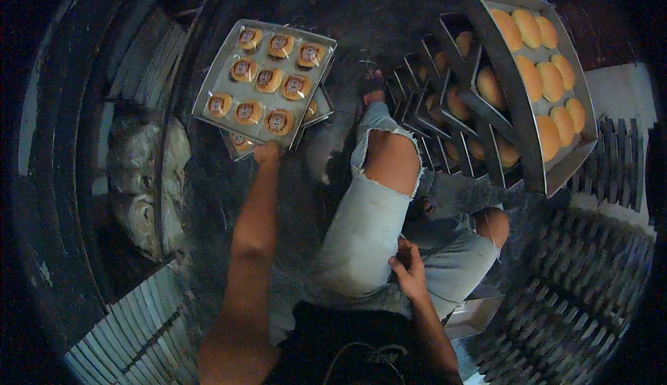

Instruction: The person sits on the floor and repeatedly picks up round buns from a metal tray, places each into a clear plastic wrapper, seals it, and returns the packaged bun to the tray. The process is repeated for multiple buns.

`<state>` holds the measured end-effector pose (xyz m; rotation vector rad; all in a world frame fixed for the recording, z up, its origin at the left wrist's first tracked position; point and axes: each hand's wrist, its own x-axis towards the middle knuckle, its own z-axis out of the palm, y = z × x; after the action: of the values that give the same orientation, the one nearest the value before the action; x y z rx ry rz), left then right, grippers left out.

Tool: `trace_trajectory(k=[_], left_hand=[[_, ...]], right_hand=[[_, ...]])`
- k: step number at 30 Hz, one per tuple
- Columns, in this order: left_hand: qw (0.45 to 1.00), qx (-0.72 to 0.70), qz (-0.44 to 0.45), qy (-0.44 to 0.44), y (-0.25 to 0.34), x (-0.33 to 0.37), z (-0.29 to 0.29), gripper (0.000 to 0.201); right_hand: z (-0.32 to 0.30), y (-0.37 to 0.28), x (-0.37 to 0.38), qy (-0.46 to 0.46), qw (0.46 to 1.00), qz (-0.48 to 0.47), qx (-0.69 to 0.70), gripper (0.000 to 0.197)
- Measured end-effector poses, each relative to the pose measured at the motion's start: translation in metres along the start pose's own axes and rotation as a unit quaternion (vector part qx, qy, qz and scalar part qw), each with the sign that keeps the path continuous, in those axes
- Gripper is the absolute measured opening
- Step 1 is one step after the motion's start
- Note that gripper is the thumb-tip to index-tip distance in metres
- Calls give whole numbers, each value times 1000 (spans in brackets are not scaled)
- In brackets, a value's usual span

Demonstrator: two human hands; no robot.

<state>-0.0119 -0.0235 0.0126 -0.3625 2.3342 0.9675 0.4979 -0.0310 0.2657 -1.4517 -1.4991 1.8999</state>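
My left hand [265, 153] is closed at the near rim of a metal baking tray [233, 127], its fingers partly hidden there. Several round buns [269, 80], each in clear wrapping with a brown printed label, lie on this tray in rows. Beneath it, other trays [321, 105] of wrapped buns stick out at an angle. My right hand [410, 268] rests by my thigh in torn light jeans [361, 218]. Its fingers are curled, and I cannot make out what they hold, if anything.
To the right, trays of unwrapped golden buns [551, 79] rise in a crisscross stack [451, 100]. Bagged goods [142, 183] sit on a shelf at left. Slatted racks [577, 281] stand at lower right, with a shallow box [474, 315] beside my leg.
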Motion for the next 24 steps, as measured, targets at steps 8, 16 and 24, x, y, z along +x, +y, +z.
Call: trace_trajectory(k=[8, 16, 24], left_hand=[[982, 137, 82, 101, -6, 1, -23, 61], [961, -74, 190, -186, -25, -217, -26, 48], [844, -1, 524, -116, 19, -430, -68, 48]], right_hand=[[-104, -38, -46, 325, 843, -254, -345, 30], [-312, 195, -164, 627, 709, 44, -319, 34], [-289, 243, -162, 528, 693, 145, -469, 48]])
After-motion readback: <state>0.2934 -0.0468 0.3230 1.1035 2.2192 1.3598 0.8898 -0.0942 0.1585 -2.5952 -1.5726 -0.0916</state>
